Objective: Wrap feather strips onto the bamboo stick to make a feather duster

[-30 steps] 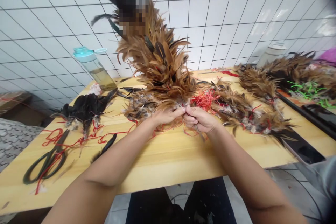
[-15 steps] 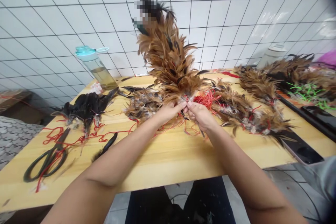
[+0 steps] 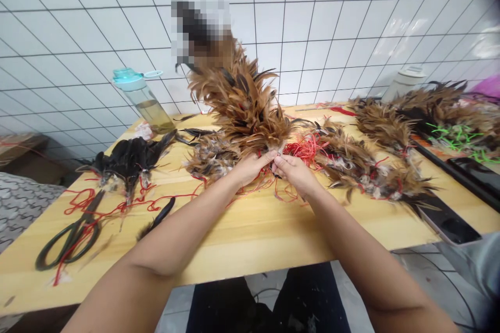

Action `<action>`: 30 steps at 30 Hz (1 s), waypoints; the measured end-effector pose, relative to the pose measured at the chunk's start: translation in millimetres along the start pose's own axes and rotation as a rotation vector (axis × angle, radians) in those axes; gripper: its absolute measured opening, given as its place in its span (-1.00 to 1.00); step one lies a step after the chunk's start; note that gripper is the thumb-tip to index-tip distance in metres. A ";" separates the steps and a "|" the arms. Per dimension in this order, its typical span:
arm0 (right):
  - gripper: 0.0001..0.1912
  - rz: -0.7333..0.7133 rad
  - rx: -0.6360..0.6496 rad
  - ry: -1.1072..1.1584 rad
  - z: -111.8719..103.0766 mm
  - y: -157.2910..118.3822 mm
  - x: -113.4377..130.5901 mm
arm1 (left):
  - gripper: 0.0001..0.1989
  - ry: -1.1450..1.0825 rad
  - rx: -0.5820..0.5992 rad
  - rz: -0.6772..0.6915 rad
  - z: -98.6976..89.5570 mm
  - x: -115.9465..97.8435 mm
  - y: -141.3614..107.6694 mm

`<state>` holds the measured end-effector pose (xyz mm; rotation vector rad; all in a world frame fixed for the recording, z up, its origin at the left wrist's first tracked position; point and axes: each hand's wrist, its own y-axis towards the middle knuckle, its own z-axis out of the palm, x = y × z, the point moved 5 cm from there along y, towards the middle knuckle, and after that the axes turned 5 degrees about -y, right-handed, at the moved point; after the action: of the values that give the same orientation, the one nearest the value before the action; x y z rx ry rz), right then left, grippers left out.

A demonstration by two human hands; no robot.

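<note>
My left hand and my right hand meet at the middle of the wooden table, both pinching the base of a tall bundle of brown feathers. The bundle stands up from my fingers and leans left, with dark feathers at its blurred tip. A tangle of red string lies right behind my right hand, and thin red strands trail under both hands.
Black scissors lie in red string at the left front. A dark feather bunch and a capped bottle stand further back left. Brown feather strips spread to the right, beside green string and a dark tray.
The upright feather bundle has swung: from leaning left to upright, then back to leaning left. My hands stayed together at its base, shifting only slightly.
</note>
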<state>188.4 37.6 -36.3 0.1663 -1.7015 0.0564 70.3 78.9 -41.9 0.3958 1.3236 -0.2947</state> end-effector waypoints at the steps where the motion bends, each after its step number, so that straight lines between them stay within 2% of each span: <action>1: -0.45 0.005 -0.002 0.036 1.1 -0.1 0.0 | -0.53 0.022 0.077 0.002 3.8 -0.2 0.2; 2: -0.45 0.007 -0.001 0.072 2.2 -0.3 0.5 | -0.50 0.039 0.143 0.000 7.3 -0.6 0.1; 4: -0.45 0.005 0.009 0.130 4.3 -1.2 3.1 | -0.48 0.015 0.199 -0.009 10.3 -1.9 -0.1; 8: -0.46 -0.017 0.001 0.168 4.7 -3.2 9.5 | -0.52 -0.082 0.238 -0.005 10.8 -4.3 0.5; 12: -0.47 -0.031 -0.052 0.111 0.7 -2.1 9.0 | -0.63 -0.114 0.236 0.000 7.7 -6.0 1.1; 15: -0.49 -0.051 -0.104 0.068 -4.3 0.3 6.7 | -0.63 -0.118 0.244 0.001 10.5 -10.5 -0.2; 19: -0.52 -0.039 -0.165 0.025 -10.0 2.0 3.0 | -0.52 -0.128 0.183 0.038 16.7 -17.0 -0.8; 23: -0.53 -0.041 -0.186 -0.107 -10.5 3.9 -3.8 | -0.53 -0.166 0.082 0.019 18.1 -12.4 1.0; 26: -0.54 -0.055 -0.207 -0.177 -10.0 6.7 -11.0 | -0.52 -0.154 0.086 -0.013 17.8 -4.4 2.7; 30: -0.54 -0.056 -0.259 -0.163 -10.0 9.1 -17.8 | -0.50 -0.090 0.082 0.000 9.6 4.8 6.5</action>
<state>199.3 49.3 -52.0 0.0251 -1.8480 -0.2237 82.6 80.6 -44.0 0.4471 1.2263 -0.3637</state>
